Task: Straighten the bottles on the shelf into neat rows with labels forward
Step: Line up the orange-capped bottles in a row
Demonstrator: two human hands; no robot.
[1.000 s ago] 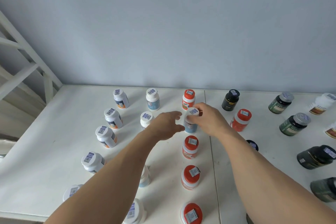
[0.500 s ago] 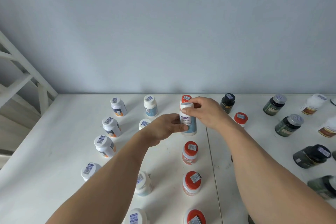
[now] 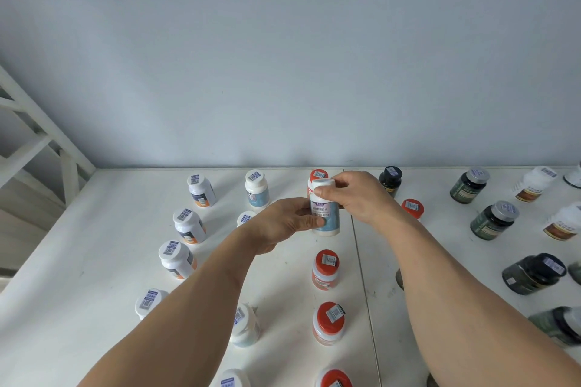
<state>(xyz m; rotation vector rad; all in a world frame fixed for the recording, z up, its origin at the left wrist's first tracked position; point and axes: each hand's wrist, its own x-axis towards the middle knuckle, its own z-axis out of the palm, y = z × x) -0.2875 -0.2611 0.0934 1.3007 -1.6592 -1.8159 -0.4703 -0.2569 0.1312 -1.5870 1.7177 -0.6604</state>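
Note:
A white bottle with a pale blue label (image 3: 325, 217) is held upright above the white shelf (image 3: 94, 261), its label turned toward me. My left hand (image 3: 283, 226) grips its lower body from the left. My right hand (image 3: 358, 195) pinches its white cap from the right. A red-capped bottle (image 3: 318, 175) stands right behind it. More red-capped bottles (image 3: 326, 269) form a column in front, white-capped bottles (image 3: 188, 225) form columns to the left.
Dark green and black bottles (image 3: 492, 220) stand scattered on the right, one dark bottle (image 3: 533, 273) lying on its side. Brown-labelled white bottles (image 3: 534, 183) sit at the far right. A grey wall backs the shelf; a white frame (image 3: 37, 148) rises at the left.
The blue-labelled bottle was lifted off the shelf by both hands and its label has come round toward me. The camera view also tilted upward.

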